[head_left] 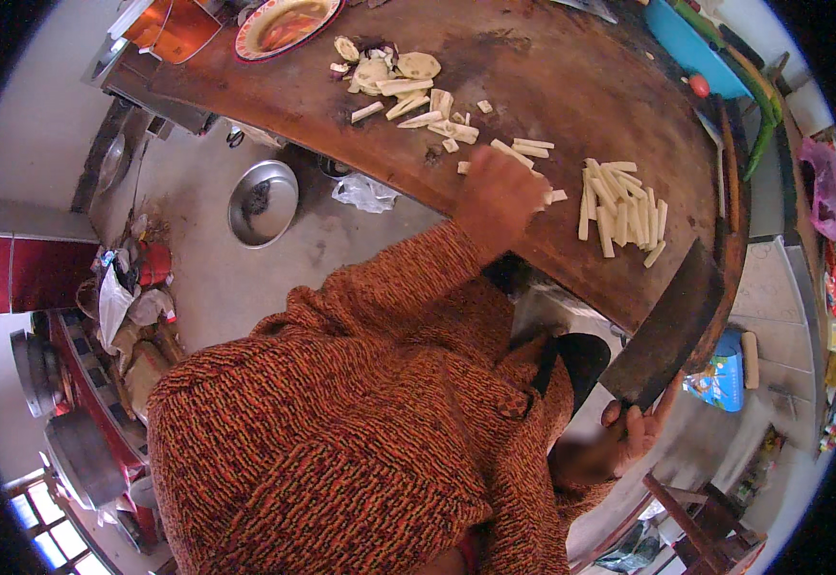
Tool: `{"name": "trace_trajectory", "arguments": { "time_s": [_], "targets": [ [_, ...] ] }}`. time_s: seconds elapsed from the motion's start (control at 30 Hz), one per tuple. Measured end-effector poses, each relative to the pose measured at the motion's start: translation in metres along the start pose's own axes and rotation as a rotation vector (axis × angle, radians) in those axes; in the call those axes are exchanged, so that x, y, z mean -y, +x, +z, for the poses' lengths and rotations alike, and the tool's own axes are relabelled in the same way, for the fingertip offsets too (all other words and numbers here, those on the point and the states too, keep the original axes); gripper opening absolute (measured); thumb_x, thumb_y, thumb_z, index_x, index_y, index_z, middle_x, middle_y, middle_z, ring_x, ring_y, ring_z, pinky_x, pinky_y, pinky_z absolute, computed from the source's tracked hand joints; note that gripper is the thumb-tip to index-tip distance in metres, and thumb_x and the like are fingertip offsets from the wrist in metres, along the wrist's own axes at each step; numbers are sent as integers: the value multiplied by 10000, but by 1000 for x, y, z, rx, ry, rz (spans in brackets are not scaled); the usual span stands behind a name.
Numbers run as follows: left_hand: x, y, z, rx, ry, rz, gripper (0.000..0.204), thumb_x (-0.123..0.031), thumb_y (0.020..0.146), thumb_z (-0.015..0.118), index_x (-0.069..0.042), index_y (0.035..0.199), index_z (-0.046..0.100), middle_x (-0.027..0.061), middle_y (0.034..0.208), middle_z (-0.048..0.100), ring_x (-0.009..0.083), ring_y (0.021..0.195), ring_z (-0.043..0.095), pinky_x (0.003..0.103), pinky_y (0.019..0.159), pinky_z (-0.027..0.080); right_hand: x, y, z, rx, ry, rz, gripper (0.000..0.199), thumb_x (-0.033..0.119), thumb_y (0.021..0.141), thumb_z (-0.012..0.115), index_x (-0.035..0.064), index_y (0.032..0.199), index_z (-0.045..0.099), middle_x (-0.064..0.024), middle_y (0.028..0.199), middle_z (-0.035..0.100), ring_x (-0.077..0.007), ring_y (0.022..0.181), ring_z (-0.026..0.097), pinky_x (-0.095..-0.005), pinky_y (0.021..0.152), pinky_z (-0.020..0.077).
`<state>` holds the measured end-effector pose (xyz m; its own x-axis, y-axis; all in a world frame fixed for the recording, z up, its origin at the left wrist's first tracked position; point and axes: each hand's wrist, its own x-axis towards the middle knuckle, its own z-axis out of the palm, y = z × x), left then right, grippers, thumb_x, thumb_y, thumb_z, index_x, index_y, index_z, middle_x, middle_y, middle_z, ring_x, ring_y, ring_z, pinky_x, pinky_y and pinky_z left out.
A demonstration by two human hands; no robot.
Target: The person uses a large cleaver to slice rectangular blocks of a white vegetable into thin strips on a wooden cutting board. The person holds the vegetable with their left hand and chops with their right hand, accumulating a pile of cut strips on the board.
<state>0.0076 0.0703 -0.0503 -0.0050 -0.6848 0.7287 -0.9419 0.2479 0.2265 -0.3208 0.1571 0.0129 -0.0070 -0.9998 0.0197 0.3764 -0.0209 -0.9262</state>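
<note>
My right hand [635, 430] is closed around the handle of a wide, dark-bladed cleaver [669, 321], held at the table's near right edge. At the near edge of the brown wooden table, my left hand [504, 198] is curled over pale vegetable sticks. Ends of these sticks [558, 195] poke out beside its fingers; the fingertips are partly hidden. A neat heap of pale cut sticks [621, 206] lies between the left hand and the blade. To the left of that hand are looser pale pieces [428, 110] and round slices [418, 66].
A patterned plate [289, 27] and an orange bucket [176, 31] stand at the far left. At the far right sit a blue basin [691, 48], long green vegetables [766, 115] and a small red item [699, 86]. A metal basin [263, 203] rests on the floor, left of the table.
</note>
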Motion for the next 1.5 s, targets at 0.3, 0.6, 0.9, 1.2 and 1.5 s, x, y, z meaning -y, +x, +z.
{"name": "trace_trajectory", "arguments": {
  "time_s": [0.3,0.6,0.9,1.2,1.5],
  "targets": [
    [42,7,-28,-100,-13,-247,314,-192,768,711,-102,1056,622,127,1064,599,339,1012,547,463,881,422,-4,-3,-4,-17,-11,27,837,-19,761,574,-4,1505,190,-260,1209,559,-191,590,556,-274,476,470],
    [-5,-11,3,167,-153,-238,696,-229,780,729,9,1353,415,256,1452,318,443,1340,316,491,1117,280,-4,-3,1,-47,34,-12,863,10,745,639,-51,1486,199,-266,1211,565,-208,623,586,-265,462,465],
    [-5,16,37,380,81,-323,763,-394,856,630,21,1421,327,257,1490,276,453,1393,206,539,1151,156,-2,-8,1,-44,97,13,830,-17,752,601,-37,1484,212,-248,1183,581,-195,630,577,-265,550,486],
    [-16,34,82,281,-172,-252,515,-260,929,507,13,1357,421,249,1371,439,458,1343,302,541,1138,191,-4,-9,-1,-112,143,-10,828,-26,748,596,-22,1487,223,-223,1170,594,-195,653,588,-278,572,500],
    [-43,54,124,126,-538,-336,421,-154,919,531,-15,1312,471,215,1352,473,413,1338,349,461,1132,256,-1,-17,5,-184,103,14,796,-17,767,551,-42,1485,209,-192,1114,622,-151,599,570,-226,498,457]
  ]
}}
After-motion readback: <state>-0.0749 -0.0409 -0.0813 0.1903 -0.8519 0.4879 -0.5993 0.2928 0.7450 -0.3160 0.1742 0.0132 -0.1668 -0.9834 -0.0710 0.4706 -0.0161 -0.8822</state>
